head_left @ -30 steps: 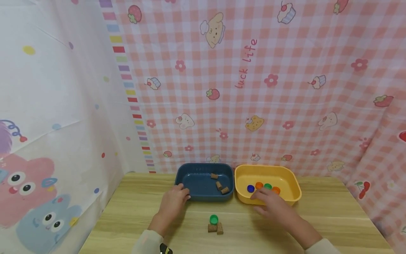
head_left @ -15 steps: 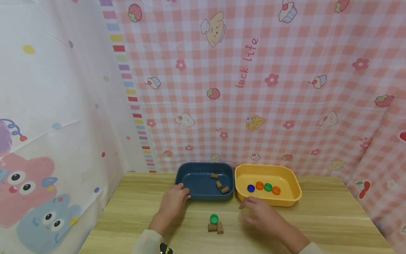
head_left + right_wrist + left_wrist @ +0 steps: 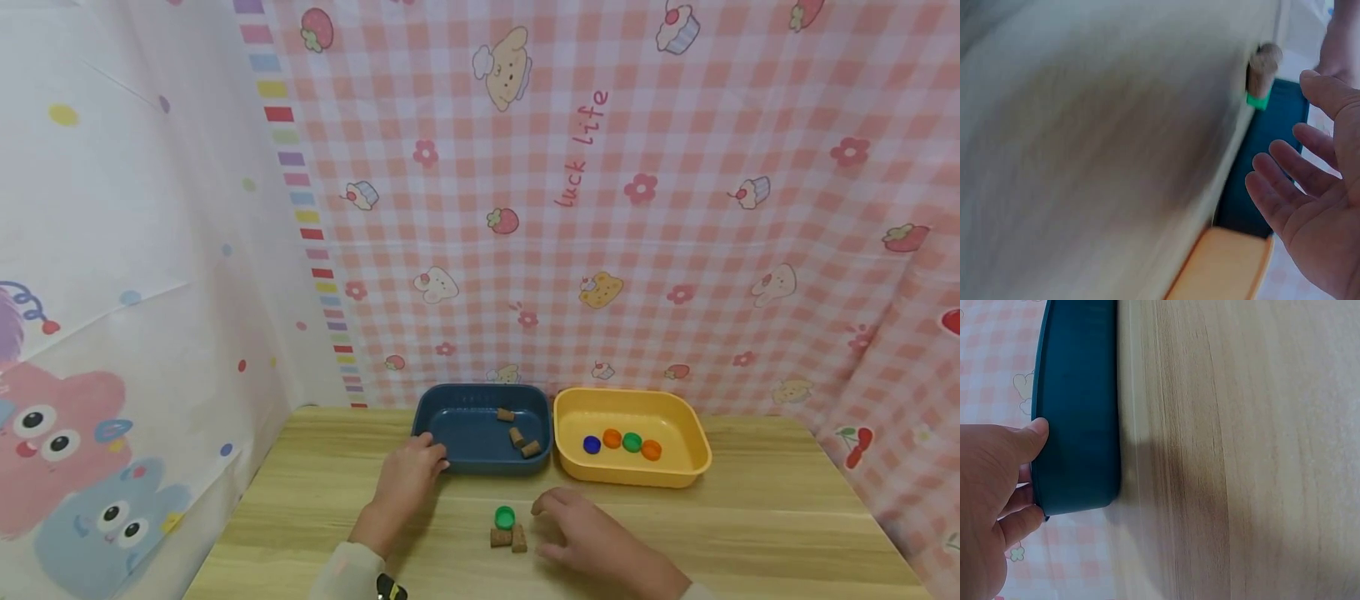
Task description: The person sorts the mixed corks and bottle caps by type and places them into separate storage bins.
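Note:
My left hand point(image 3: 408, 473) grips the front-left rim of a dark blue plastic tub point(image 3: 483, 467). In the left wrist view its thumb point(image 3: 1037, 427) presses the tub's outer wall while the fingers curl over the edge. My right hand point(image 3: 588, 533) hovers over the table with fingers apart and nothing in it. Just left of its fingertips lie a green bottle cap point(image 3: 505, 517), one cork point(image 3: 501, 538) on its side and a second cork point(image 3: 519, 538) angled against it. In the right wrist view the palm point(image 3: 1316, 244) faces the camera.
Three corks point(image 3: 517, 437) lie in the right part of the blue tub. Beside it stands a yellow tub point(image 3: 637, 477) with several caps point(image 3: 632, 442), blue, orange and green. Both tubs sit at the back of the wooden table point(image 3: 780, 508), before a pink checked cloth point(image 3: 480, 250).
My right hand has moved from the yellow tub's front rim leftward and toward me, close to the green cap and the two corks. The left hand stays on the blue tub.

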The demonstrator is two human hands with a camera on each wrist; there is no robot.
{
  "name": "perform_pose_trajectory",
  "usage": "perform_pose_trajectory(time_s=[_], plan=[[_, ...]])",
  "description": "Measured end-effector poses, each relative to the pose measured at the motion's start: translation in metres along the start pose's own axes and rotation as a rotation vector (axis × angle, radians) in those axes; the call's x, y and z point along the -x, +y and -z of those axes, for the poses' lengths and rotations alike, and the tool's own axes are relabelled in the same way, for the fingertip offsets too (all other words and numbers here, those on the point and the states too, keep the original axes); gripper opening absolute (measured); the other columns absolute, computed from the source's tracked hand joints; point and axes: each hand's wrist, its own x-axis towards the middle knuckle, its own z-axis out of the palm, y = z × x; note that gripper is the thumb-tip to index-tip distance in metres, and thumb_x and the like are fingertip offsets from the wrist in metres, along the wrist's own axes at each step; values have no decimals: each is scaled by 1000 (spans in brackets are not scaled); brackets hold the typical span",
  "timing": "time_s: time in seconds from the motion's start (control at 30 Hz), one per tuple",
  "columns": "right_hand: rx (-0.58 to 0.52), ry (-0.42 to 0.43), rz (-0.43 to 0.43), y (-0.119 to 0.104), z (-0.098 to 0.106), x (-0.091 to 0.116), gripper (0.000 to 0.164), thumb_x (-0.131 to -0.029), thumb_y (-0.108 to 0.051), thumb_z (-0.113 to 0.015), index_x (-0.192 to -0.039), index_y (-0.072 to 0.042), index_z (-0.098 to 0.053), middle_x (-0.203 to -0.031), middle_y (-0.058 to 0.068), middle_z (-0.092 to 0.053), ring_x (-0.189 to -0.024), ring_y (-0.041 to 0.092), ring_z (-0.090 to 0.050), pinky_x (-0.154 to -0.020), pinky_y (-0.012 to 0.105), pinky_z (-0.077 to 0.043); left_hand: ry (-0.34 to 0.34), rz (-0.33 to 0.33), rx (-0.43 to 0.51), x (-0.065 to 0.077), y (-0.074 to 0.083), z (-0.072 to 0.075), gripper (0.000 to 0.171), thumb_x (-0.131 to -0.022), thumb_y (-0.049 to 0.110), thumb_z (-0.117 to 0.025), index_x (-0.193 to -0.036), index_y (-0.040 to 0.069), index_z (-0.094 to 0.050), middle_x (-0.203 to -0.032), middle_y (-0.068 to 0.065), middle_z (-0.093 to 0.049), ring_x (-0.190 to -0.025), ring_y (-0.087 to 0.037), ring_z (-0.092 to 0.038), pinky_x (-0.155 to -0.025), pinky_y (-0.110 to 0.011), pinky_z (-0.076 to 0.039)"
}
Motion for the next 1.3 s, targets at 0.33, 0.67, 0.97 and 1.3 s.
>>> perform_pose_trajectory(time_s=[0.33, 0.67, 0.97, 1.3], plan=[[-32, -59, -48, -12, -19, -11, 41, -89, -46, -79, -119, -25, -61, -121, -8, -58, -106, 7, -52, -93, 34, -54, -9, 6, 4, -1, 1, 1, 13, -84, 21, -86, -81, 16, -74, -71, 3, -50, -64, -18, -57, -56, -32, -50], [-7, -83, -56, -19, -26, -18, 27, -91, -38, -79, -105, -28, -58, -102, -14, -51, -92, 5, -46, -78, 26, -48, -16, 15, 17, -1, 1, 1, 13, -84, 20, -86, -81, 15, -74, -71, 3, -50, -64, -18, -57, -56, -32, -49], [63, -41, -17, -21, -28, -20, 21, -92, -24, -78, -99, -26, -59, -95, -14, -53, -88, 4, -47, -78, 27, -51, -12, 18, 22, -1, 1, 0, 13, -84, 20, -86, -81, 15, -74, -71, 3, -50, -64, -18, -56, -56, -32, -49], [59, -28, 4, -19, -28, -20, 19, -93, -20, -77, -98, -25, -60, -92, -15, -53, -86, 2, -46, -75, 24, -48, -7, 21, 10, 0, 2, 1, 13, -84, 20, -86, -81, 16, -74, -71, 3, -50, -64, -18, -57, -55, -32, -50]])
